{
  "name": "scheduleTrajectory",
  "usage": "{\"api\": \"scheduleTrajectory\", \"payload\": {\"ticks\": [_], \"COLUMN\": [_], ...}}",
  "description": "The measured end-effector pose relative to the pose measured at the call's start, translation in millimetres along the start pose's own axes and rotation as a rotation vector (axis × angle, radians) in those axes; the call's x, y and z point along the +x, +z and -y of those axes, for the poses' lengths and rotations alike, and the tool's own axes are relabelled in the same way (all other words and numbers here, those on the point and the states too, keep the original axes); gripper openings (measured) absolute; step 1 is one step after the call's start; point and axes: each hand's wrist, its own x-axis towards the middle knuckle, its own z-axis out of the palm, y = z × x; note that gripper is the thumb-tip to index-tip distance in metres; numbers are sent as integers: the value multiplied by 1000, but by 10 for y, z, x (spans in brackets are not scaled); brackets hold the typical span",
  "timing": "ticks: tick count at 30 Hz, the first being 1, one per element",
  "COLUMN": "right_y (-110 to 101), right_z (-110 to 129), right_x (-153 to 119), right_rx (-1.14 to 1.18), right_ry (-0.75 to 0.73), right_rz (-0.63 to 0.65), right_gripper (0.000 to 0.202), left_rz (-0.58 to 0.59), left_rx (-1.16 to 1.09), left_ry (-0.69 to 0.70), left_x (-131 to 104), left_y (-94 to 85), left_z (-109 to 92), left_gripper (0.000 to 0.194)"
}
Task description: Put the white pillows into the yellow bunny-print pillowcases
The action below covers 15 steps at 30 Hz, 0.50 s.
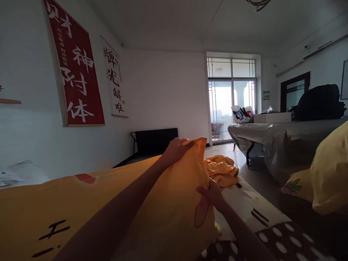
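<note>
The left hand (176,149) and the right hand (213,195) both have fingers grasping the yellow fabric (185,192) along its edge, so it seems best to pull evenly.

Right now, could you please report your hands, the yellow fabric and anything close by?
Left hand gripping yellow fabric near its raised corner. Right hand pinching its side edge, lower. Crumpled orange cloth just beyond.

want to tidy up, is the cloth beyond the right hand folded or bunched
Bunched: the cloth lies in a heap, its surface creased unevenly.
</note>
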Motion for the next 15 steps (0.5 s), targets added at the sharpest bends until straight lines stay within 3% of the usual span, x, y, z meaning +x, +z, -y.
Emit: {"api": "scheduleTrajectory", "payload": {"ticks": [5, 8, 12, 15], "right_y": [31, 171, 298, 250], "right_z": [315, 485, 453, 383], "right_x": [89, 158, 208, 214], "right_rx": [157, 20, -179, -174], "right_ry": [-85, -126, -209, -172], "right_rz": [7, -60, -158, -203], "right_gripper": [45, 37, 28, 28], "left_rz": [20, 36, 108, 153], "left_rx": [-136, -105, -39, -10], "left_ry": [2, 35, 67, 85], "left_x": [1, 13, -36, -90], "left_y": [36, 42, -3, -45], "left_z": [-20, -35, -51, -59], "left_gripper": [45, 45, 46, 46]}}
